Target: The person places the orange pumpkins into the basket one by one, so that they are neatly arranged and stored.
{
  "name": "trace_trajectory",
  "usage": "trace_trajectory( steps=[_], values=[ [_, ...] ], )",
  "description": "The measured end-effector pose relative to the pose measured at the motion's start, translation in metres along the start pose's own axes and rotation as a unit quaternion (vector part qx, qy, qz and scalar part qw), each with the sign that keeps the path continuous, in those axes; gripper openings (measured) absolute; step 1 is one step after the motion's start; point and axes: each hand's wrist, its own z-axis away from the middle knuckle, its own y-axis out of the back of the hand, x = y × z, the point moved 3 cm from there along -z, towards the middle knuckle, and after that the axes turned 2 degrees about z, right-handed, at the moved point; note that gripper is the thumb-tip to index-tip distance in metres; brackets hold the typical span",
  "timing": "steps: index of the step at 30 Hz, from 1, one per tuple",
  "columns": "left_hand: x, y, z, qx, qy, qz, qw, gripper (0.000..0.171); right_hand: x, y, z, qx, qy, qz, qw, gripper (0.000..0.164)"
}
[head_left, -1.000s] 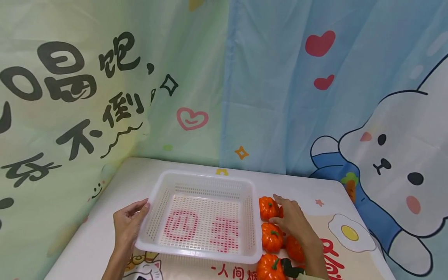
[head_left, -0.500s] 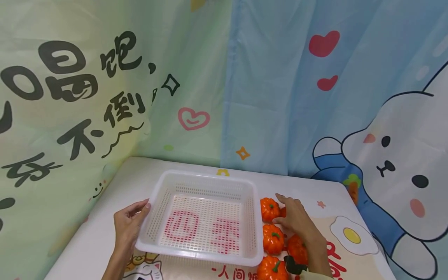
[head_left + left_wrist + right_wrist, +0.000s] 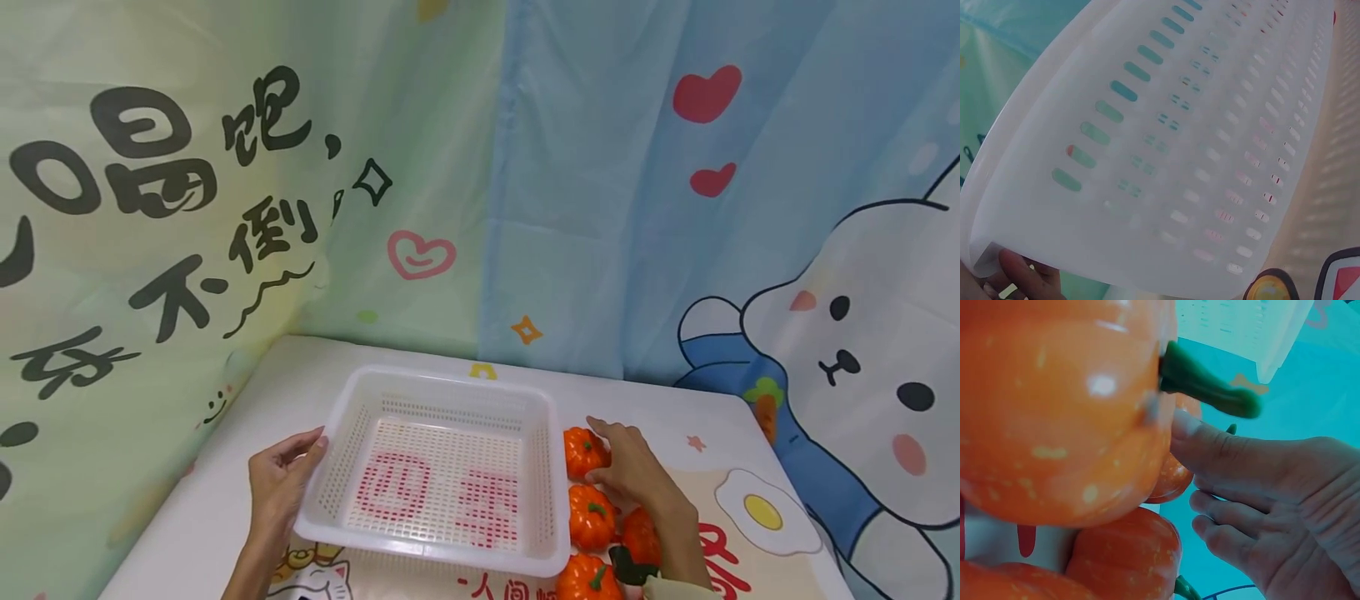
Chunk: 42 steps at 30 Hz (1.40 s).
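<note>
A white perforated plastic basket (image 3: 442, 467) stands in the middle of the table, its inside bare, with red print showing through the holes. My left hand (image 3: 285, 475) grips its left rim; the left wrist view shows fingers (image 3: 1029, 275) curled under the rim's corner. On the right, my right hand (image 3: 633, 467) reaches over the orange toy pumpkins, its thumb and forefinger spread either side of the far pumpkin (image 3: 585, 452). In the right wrist view a large pumpkin (image 3: 1060, 412) with a green stem fills the left, and the thumb (image 3: 1210, 440) overlaps a pumpkin behind it.
Further pumpkins sit along the basket's right side, including a middle pumpkin (image 3: 592, 518), a near pumpkin (image 3: 588, 579) and one by the wrist (image 3: 640, 536). A dark object (image 3: 630, 568) lies by the right sleeve. Printed curtains (image 3: 562, 208) hang behind the table (image 3: 300, 367).
The head view has shifted slightly, moving everything a little to the right. My right hand has edged left towards the far pumpkin, covering the one behind it. The left hand keeps its hold.
</note>
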Motion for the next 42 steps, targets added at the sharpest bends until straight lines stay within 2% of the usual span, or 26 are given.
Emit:
trace_trajectory(
  steps=[19,27,42],
  values=[
    [0.000,0.003,-0.003,0.001,-0.005,0.011,0.9999,0.037,-0.001,-0.006,-0.016,-0.018,0.013,0.008,1.000,0.086],
    [-0.003,-0.001,0.000,-0.004,-0.003,0.014,0.9999,0.035,0.007,-0.009,-0.014,-0.032,-0.002,0.006,0.999,0.087],
    [0.000,0.000,-0.001,0.004,-0.011,0.002,0.9999,0.033,0.006,-0.010,-0.015,-0.034,0.002,-0.021,0.999,0.087]
  ],
)
